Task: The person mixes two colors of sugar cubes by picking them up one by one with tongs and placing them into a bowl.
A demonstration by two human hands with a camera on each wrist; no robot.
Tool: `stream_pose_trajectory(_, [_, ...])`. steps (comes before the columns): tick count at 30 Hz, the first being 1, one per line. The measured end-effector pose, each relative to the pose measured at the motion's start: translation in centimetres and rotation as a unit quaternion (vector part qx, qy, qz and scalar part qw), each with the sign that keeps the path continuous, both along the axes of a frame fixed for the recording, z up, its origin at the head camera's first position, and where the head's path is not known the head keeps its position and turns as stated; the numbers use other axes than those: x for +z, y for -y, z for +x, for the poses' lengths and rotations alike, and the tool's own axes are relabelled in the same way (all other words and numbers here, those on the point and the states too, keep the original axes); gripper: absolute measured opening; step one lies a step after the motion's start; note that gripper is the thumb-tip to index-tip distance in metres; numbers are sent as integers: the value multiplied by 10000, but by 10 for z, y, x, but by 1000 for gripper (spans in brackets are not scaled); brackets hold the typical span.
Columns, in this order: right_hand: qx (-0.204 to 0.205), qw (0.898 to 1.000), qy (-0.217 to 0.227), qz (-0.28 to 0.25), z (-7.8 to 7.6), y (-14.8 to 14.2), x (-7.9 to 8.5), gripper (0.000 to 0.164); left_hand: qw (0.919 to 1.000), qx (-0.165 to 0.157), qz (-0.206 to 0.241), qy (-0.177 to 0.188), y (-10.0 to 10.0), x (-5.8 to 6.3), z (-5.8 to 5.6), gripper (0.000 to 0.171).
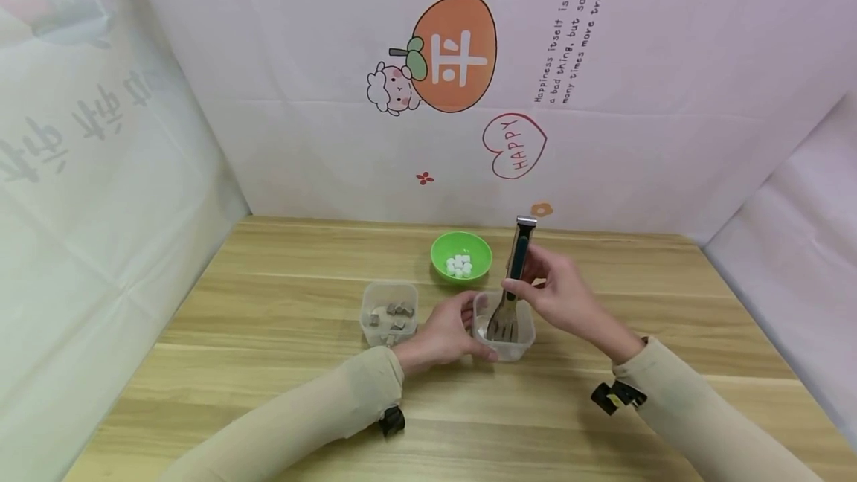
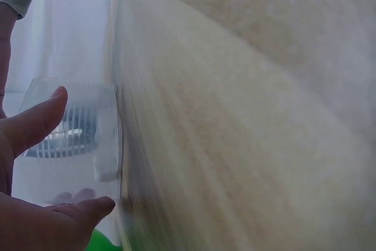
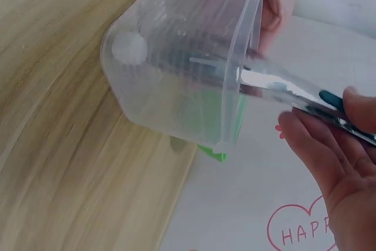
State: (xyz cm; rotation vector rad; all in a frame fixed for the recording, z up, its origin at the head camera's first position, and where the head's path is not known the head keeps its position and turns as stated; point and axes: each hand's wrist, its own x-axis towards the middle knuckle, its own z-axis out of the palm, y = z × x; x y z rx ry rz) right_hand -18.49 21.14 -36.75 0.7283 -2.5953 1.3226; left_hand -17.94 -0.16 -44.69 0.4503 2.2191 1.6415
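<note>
My right hand (image 1: 564, 292) holds a pair of metal tongs with dark handles (image 1: 519, 255) near their middle, the slotted ends pointing down inside a clear plastic container (image 1: 514, 352). Around the left side of that container, my left hand (image 1: 443, 329) grips with thumb in front and fingers behind. Through the container's wall in the right wrist view, a round white piece (image 3: 129, 48) shows at the bottom, near the tong tips. The left wrist view also shows the slotted tong end (image 2: 79, 130) through the plastic. Whether the tips pinch the piece is unclear.
Left of my left hand stands a second clear container (image 1: 390, 292) with several grey-brown pieces. A green bowl (image 1: 462, 242) holding several small white pieces sits behind both containers. The wooden table (image 1: 301, 259) meets a printed white backdrop (image 1: 321, 155) at its far edge.
</note>
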Motion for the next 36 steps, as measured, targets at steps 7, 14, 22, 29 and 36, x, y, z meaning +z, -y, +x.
stream_pose_trajectory(7, [-338, 9985, -399, -130, -2, -4, -1, 19, 10000, -15, 6, -57, 0, 0, 0, 99])
stream_pose_trajectory(14, [-158, 9991, -382, -48, -1, -5, -1, 22, 9999, 2, -79, -65, 0, -2, -1, 100])
stream_pose_trajectory(22, [-111, 9981, -592, -91, 0, -1, -9, 22, 9999, 2, -159, -49, -1, -1, -1, 103])
stream_pose_trajectory(29, [-305, 9966, -741, -191, 0, -1, -9, 25, 9999, 15, -119, -18, -1, -1, 0, 102])
stream_pose_trajectory(36, [-266, 9968, -683, -308, 0, -1, -13, 25, 9999, 16, -80, -62, 0, -2, 0, 101])
